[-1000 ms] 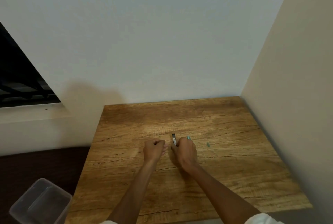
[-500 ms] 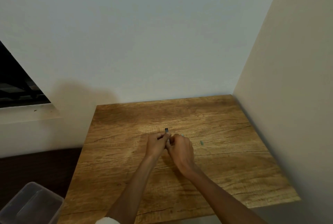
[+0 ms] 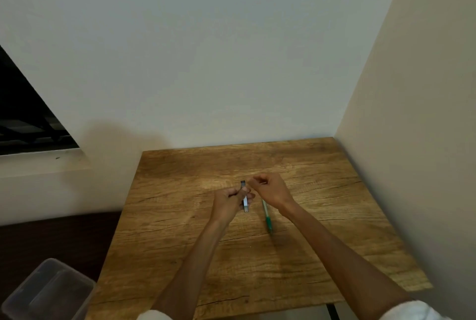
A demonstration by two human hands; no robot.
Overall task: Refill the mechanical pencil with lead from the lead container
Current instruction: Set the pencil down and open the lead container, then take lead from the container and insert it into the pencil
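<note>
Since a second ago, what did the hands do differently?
The slim grey lead container passed from the right hand to the left hand, which now grips it upright. The right hand let go, rose beside its top, fingers pinched. The green mechanical pencil, before under that hand, lies uncovered. The wooden table stayed put.

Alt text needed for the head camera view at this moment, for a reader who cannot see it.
Over a wooden table, the left hand holds a slim lead container while the right hand, fingers curled, is at its top end. A green mechanical pencil lies on the table beside them; a clear plastic tub sits lower left.
</note>
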